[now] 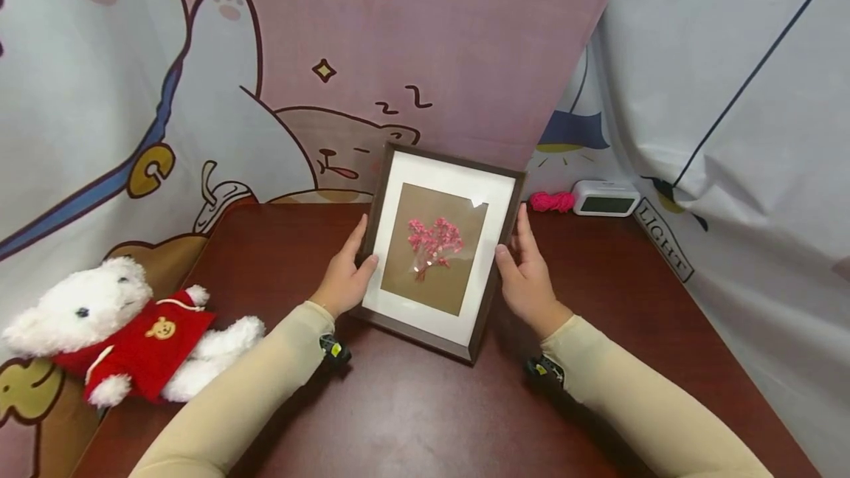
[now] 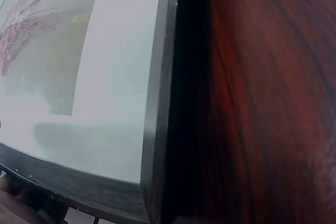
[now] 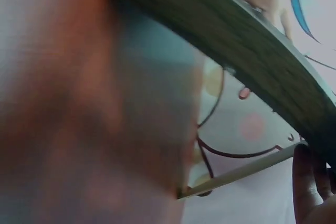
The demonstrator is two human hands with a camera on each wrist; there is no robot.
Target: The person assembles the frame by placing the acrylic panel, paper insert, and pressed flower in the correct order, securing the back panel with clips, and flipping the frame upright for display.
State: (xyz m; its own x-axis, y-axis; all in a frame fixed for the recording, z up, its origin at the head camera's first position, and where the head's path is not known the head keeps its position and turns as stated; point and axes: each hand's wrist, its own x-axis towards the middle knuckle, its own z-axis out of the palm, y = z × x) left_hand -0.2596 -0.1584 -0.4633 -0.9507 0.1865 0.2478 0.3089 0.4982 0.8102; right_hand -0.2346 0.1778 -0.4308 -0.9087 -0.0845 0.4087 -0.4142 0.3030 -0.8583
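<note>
A dark brown picture frame (image 1: pixel 434 249) with a white mat and a spray of small pink flowers on a tan ground is held tilted above the table. Along its left edge, my left hand (image 1: pixel 345 275) grips it, thumb on the front. My right hand (image 1: pixel 530 282) holds the opposite side, its thumb at the front rim and fingers along the edge. In the left wrist view, a corner of the picture frame (image 2: pixel 144 192) shows close up over the wood. Seen from the right wrist, the picture frame's dark side (image 3: pixel 236 45) slants past fingers (image 3: pixel 304 182).
A white teddy bear (image 1: pixel 139 330) in a red top lies at the left of the reddish-brown table (image 1: pixel 412 419). At the back right are a white digital clock (image 1: pixel 606 199) and a bright pink bundle (image 1: pixel 551 202). Printed cloth (image 1: pixel 465 43) hangs behind.
</note>
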